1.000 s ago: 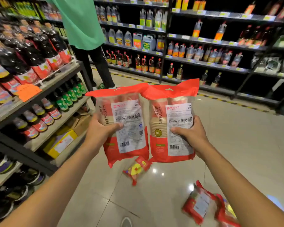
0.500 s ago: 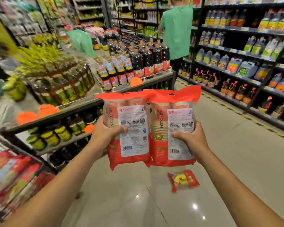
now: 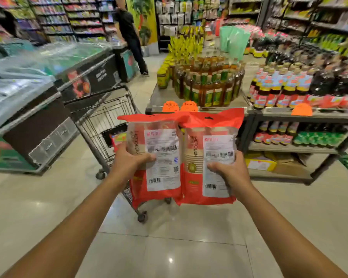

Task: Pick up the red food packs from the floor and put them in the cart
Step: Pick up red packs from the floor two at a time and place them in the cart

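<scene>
I hold two red food packs upright side by side at chest height, white label sides facing me. My left hand (image 3: 129, 160) grips the left red pack (image 3: 161, 157) by its left edge. My right hand (image 3: 227, 169) grips the right red pack (image 3: 213, 157) by its right edge. The two packs touch in the middle. Just behind and left of them stands a wire shopping cart (image 3: 100, 117), partly hidden by the packs. A red and yellow item (image 3: 117, 138) shows inside it through the wire.
Chest freezers (image 3: 28, 109) line the left side. A low shelf unit (image 3: 289, 115) stacked with bottles stands behind and right of the cart. A person in black (image 3: 131, 35) stands in the far aisle. Tiled floor (image 3: 169, 247) lies below my arms.
My view has swung left: the sauce shelves and the packs on the floor have left the frame, and the cart and freezers have come into sight. Both hands keep the same hold.
</scene>
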A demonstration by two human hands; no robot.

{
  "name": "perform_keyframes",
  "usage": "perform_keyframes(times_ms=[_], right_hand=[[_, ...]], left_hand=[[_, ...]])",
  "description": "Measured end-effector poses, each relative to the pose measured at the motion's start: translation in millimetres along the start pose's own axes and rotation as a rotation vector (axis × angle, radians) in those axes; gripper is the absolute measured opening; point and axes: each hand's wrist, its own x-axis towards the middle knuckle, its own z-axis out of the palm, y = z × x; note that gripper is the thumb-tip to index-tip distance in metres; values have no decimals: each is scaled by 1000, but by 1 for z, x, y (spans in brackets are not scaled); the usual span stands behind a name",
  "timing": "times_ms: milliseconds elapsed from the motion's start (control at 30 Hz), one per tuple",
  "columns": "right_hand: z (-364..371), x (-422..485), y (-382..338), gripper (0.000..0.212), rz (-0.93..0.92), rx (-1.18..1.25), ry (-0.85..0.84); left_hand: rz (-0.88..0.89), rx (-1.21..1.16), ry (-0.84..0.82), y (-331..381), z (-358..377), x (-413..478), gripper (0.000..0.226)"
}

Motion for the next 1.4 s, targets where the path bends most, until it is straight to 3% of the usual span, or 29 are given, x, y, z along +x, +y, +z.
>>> perform_keyframes(times_ms=[67,167,267,567,900,1000,1067,1300,1400], right_hand=[[66,1,4,63,-2,-17,-56],[156,-2,4,72,12,-18,-156],[231,-5,6,67,31,0,-208],[387,32,20,82,91,-34,-332],[496,141,37,68,169,65,-363],[518,179,34,83,174,90,-381],[531,206,30,91,175,89,-357],[543,276,27,69,209,123,-209],[540,301,35,71,242,127,-120]], left_hand=[[-29,-22,63,-18,-60,14,71],[-37,-13,134,-36,-140,28,53],[-69,8,184,-50,-206,44,52],[-152,-13,319,-102,-323,116,57],[-188,12,310,-111,-358,260,56],[-183,16,294,-110,-361,310,56],[-186,21,281,-109,-363,346,59],[-190,33,121,-105,-344,456,65],[-186,40,28,-105,-325,500,60]])
